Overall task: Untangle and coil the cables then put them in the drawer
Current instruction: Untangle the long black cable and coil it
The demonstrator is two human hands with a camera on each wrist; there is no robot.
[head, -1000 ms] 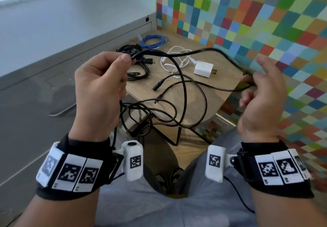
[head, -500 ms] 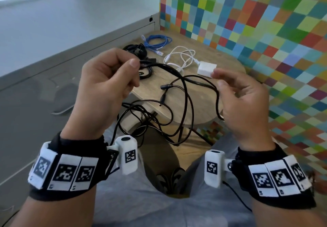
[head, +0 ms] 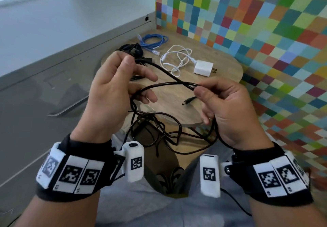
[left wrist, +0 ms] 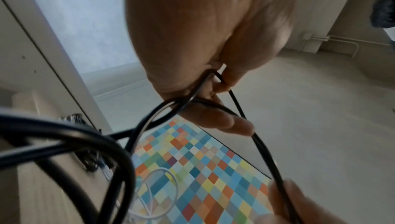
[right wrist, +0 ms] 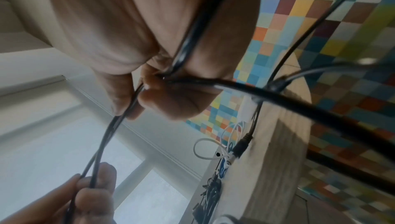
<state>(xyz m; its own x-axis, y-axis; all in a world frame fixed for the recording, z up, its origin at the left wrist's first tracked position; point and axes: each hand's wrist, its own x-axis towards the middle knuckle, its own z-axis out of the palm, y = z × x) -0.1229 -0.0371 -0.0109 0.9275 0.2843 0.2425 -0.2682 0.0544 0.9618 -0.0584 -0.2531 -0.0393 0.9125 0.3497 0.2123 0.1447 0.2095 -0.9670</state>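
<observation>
A long black cable (head: 164, 71) runs between both hands above the small wooden table (head: 228, 71). My left hand (head: 113, 88) pinches its plug end between thumb and forefinger, with a loop passing under the other fingers. My right hand (head: 221, 103) pinches two crossing strands of the black cable (right wrist: 119, 121) at thumb and forefinger. Tangled loops (head: 159, 129) hang below the table edge over my lap, and a barrel plug end (head: 188, 101) dangles near my right thumb. In the left wrist view the black cable (left wrist: 262, 148) leads from my left hand (left wrist: 213, 68) down to the right fingertips (left wrist: 286, 199).
On the table lie a blue coiled cable (head: 154, 41), a white cable with its white charger (head: 203, 68), and a black cable bundle (head: 131, 49). A grey cabinet with a drawer handle (head: 69, 108) stands to the left. A chequered coloured wall (head: 247, 23) rises behind and to the right.
My right hand has moved left and closer to the left hand, gathering the black cable into a loop. The span between the hands has shortened and the cable now crosses itself.
</observation>
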